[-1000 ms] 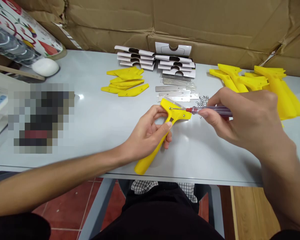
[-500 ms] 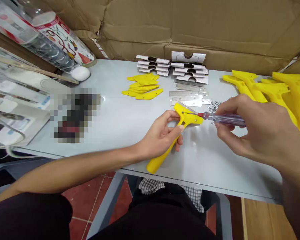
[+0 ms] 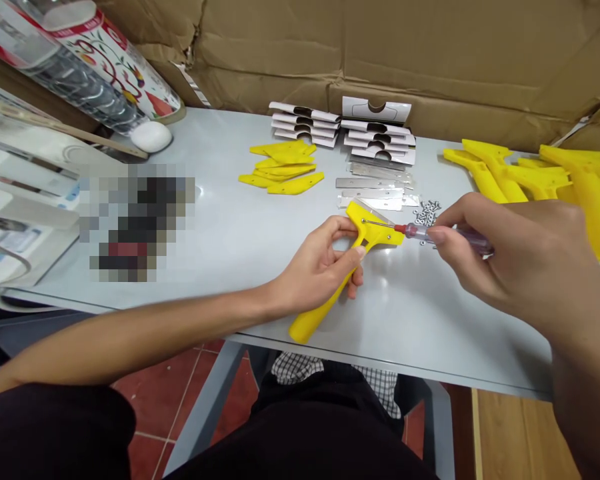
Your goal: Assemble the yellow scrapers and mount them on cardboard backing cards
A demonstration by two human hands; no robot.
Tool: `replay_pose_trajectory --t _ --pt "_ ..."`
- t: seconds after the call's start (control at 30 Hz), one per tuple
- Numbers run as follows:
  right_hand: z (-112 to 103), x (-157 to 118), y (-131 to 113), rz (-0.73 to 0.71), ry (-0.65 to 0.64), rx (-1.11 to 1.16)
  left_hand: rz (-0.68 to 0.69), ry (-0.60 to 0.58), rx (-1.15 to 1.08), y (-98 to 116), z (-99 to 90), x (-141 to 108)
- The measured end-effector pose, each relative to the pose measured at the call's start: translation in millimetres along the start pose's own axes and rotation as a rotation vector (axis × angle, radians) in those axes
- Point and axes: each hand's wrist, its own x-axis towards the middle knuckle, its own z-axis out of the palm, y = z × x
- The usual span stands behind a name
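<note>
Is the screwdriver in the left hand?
No, the right hand grips the screwdriver, while the left hand holds the yellow scraper.

Looks bright and fairly even across the pale tabletop [image 3: 220,247], lit apparently from above. Flares into a small white spot beside the pixelated patch [image 3: 140,230], with fainter reflections right of the yellow scraper's handle [image 3: 315,319]. Darkens into soft shadow beneath the right hand [image 3: 520,257] and dims around the red floor [image 3: 165,393]. Loses nearly all detail in the black clothing [image 3: 300,440]. Smears into blur over the papers [image 3: 25,167] at far left. Stretches the bottles [image 3: 93,87] in the upper-left corner, wide-angle fashion.
</note>
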Motion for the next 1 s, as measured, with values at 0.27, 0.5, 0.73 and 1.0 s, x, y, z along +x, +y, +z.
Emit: replay_pose_trajectory --t 0.27,0.5,0.73,1.0 --pt "-1.4 0.6 -1.1 -0.08 -0.019 0.166 0.001 -0.008 0.008 0.3 -0.6 -0.2" --pt "0.0 -1.7 -2.9 0.007 -0.037 0.025 0.014 -0.013 -0.007 0.4 -0.6 0.8" --pt "-2.8 -1.7 -7.3 -0.062 -0.007 0.115 0.023 -0.013 0.026 4.6 0.5 -0.5" --pt "-2.8 -6.6 -4.4 0.083 0.044 -0.095 0.043 0.0 0.019 3.1 0.3 -0.3"
